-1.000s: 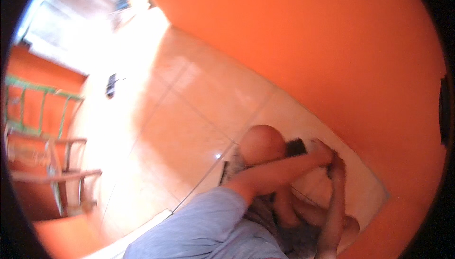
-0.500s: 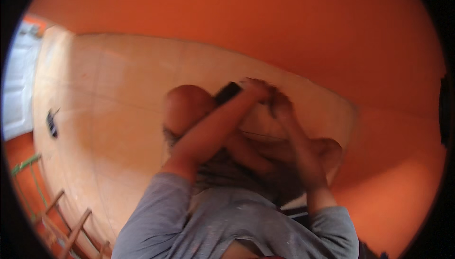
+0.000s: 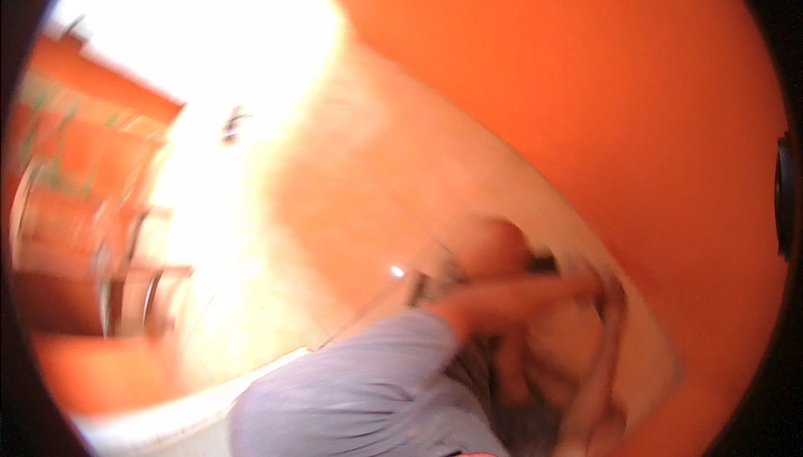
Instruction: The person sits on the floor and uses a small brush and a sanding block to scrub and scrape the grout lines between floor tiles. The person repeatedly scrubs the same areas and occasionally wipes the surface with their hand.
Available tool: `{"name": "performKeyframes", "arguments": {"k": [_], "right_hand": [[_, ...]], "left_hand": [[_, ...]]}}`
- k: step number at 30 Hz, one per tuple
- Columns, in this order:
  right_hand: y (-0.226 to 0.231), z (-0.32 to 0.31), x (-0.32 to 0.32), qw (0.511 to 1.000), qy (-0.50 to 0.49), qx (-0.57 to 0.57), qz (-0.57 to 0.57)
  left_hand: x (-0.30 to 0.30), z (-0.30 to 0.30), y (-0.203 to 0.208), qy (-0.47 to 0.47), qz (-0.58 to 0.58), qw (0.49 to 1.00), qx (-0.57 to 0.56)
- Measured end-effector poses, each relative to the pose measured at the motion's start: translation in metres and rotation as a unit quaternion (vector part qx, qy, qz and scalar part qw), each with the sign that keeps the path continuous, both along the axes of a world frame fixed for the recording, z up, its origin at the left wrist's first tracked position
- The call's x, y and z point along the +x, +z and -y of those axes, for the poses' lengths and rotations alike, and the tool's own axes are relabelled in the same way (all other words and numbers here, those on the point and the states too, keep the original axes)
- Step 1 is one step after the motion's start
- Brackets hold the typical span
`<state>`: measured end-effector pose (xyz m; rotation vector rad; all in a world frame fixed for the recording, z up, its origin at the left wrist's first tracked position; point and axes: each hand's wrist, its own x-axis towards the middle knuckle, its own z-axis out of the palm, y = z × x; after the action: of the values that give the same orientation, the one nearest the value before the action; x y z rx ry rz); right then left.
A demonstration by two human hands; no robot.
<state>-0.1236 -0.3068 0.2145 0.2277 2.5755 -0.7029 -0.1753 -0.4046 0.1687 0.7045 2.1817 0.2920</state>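
Observation:
My left hand [image 3: 585,280] and my right hand [image 3: 615,296] meet in front of me at the right, close to the foot of the orange wall. Motion smears both, so I cannot make out their fingers or anything between them. A small dark block-shaped thing [image 3: 544,260] shows just beyond my left forearm, near the wrist; whether it is worn, held or lying there I cannot tell. My bent bare knee [image 3: 493,244] rises behind the left forearm, and my legs are folded beneath my arms.
An orange wall [image 3: 535,64] runs along the far and right side of the tan tiled floor [image 3: 351,181]. Glare washes out the upper left. A small dark object [image 3: 232,125] lies on the floor there. Blurred wooden furniture [image 3: 150,290] stands at the left.
The view has swung left, so my arms and knee now appear farther right and lower. Bright glare and more furniture have come in at the left. My hands stay together.

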Motion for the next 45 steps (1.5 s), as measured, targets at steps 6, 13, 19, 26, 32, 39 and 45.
{"name": "performKeyframes", "arguments": {"k": [6,13,19,26,32,39,45], "right_hand": [[0.021,0.021,-0.034,0.995,0.033,0.097,-0.006],[0.022,0.017,-0.043,0.993,0.054,0.105,0.019],[0.017,-0.012,-0.029,0.995,0.014,0.092,0.032],[0.0,-0.031,0.014,0.997,-0.041,0.055,0.04],[-0.015,-0.029,0.022,0.989,-0.123,-0.08,0.015],[0.018,-0.049,0.007,0.987,-0.105,0.104,0.058],[-0.011,-0.052,0.013,0.983,-0.109,0.146,0.011]], "left_hand": [[-0.04,0.001,0.017,0.051,-0.018,0.996,0.065],[-0.032,0.0,0.004,0.062,-0.009,0.996,0.064],[-0.021,-0.033,-0.005,-0.004,0.0,0.998,0.063],[-0.001,-0.057,-0.03,-0.064,-0.002,0.998,0.029],[-0.006,-0.036,-0.067,-0.123,-0.076,0.989,-0.04],[0.003,-0.041,0.001,-0.06,-0.004,0.997,-0.044],[0.004,-0.039,0.041,-0.102,0.029,0.992,-0.07]]}}
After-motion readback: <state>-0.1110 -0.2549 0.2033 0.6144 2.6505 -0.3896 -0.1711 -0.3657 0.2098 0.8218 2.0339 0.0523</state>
